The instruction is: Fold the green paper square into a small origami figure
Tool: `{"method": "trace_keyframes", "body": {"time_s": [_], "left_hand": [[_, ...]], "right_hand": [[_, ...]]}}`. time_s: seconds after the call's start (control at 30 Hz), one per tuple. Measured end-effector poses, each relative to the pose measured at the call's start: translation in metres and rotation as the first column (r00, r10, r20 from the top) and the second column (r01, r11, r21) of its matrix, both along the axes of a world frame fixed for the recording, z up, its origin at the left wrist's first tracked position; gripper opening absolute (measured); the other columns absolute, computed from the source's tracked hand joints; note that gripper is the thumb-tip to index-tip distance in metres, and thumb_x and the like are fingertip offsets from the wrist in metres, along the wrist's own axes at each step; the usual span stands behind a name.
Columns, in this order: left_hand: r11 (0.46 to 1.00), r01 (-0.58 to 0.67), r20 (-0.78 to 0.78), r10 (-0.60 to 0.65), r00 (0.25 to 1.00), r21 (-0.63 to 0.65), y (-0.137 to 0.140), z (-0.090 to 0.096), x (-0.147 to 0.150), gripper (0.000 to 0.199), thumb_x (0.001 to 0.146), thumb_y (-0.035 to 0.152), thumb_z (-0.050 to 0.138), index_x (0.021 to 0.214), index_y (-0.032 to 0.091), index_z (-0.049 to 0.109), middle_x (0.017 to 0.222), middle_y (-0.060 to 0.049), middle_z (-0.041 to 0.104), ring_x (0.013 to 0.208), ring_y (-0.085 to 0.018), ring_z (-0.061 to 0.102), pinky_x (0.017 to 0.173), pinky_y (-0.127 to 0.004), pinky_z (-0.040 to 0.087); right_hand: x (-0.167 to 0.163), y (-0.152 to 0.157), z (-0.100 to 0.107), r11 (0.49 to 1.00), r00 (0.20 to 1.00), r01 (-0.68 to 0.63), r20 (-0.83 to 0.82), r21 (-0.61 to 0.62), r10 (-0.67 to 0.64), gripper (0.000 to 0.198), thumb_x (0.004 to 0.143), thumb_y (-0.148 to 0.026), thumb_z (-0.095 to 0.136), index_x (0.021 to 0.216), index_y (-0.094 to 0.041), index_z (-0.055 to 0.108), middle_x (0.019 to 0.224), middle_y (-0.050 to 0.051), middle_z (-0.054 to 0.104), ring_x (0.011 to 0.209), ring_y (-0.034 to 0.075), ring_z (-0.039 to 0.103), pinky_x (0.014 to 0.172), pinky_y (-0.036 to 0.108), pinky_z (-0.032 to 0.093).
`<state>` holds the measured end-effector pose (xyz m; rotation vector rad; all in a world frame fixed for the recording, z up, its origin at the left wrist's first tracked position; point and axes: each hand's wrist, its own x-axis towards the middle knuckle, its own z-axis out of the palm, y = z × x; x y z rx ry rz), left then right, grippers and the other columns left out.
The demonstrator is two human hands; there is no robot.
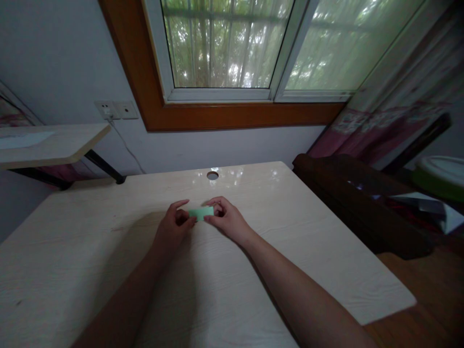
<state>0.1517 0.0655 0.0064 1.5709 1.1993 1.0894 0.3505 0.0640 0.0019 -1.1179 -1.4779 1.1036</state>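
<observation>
Head view: left fingers (190, 221) and right fingers (213, 220) pinch opposite ends of a green strip (201, 213).

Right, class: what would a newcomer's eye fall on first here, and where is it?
Probably the small green strip, pinched between the left hand and right hand, seen against the pale desk. Next, the bright window at the top, set in an orange-brown frame.

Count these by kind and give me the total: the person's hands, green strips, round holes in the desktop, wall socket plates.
Hands: 2, left hand and right hand
Green strip: 1
Round hole in the desktop: 1
Wall socket plates: 2, left plate and right plate
Total: 6
</observation>
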Motion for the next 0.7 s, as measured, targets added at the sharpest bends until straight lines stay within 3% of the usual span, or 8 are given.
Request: {"method": "trace_keyframes", "body": {"time_s": [0.1,0.37,0.53,0.7], "left_hand": [[1.0,-0.023,0.087,0.025,0.996,-0.017,0.0027,0.0002,-0.001,0.054,0.078,0.031,0.068,0.126,0.02,0.045,0.07,0.005,0.062,0.067,-0.015,0.063,0.069,-0.028,0.049],[0.981,-0.169,0.083,0.162,0.983,0.092,0.005,-0.0026,-0.005,0.039,0.08,0.033,0.067,0.113,0.02,0.052,0.08,0.0,0.065,0.075,-0.016,0.065,0.076,-0.032,0.052],[0.996,-0.051,0.079,0.045,0.996,0.079,0.0007,-0.0027,-0.0007,0.044,0.08,0.033,0.068,0.118,0.022,0.05,0.096,-0.002,0.06,0.084,-0.015,0.063,0.075,-0.03,0.053],[0.996,0.027,-0.064,-0.022,0.998,0.082,-0.0027,-0.002,0.0015,0.053,0.078,0.031,0.069,0.127,0.022,0.048,0.081,0.003,0.054,0.07,-0.013,0.057,0.067,-0.026,0.048]], "right_hand": [[-0.0001,0.0026,-0.0017,0.999,0.998,0.039,-0.058,-0.009,-0.039,0.033,0.072,-0.026,0.073,0.101,-0.022,0.058,0.066,-0.007,0.048,0.059,0.01,0.045,0.057,0.022,0.036],[0.0018,0.0048,-0.0059,0.995,0.992,0.1,-0.072,-0.002,-0.1,0.032,0.072,-0.026,0.073,0.1,-0.022,0.057,0.067,-0.007,0.05,0.061,0.011,0.047,0.059,0.023,0.038],[0.0006,0.0017,-0.0014,0.999,0.998,0.044,-0.053,0.011,-0.043,0.034,0.073,-0.025,0.072,0.103,-0.023,0.057,0.068,-0.007,0.05,0.061,0.011,0.047,0.058,0.023,0.036],[-0.0006,-0.0027,0.0031,0.999,0.999,-0.016,0.045,0.03,0.015,0.034,0.075,-0.027,0.072,0.106,-0.023,0.058,0.068,-0.006,0.05,0.061,0.011,0.048,0.057,0.023,0.037]]}}
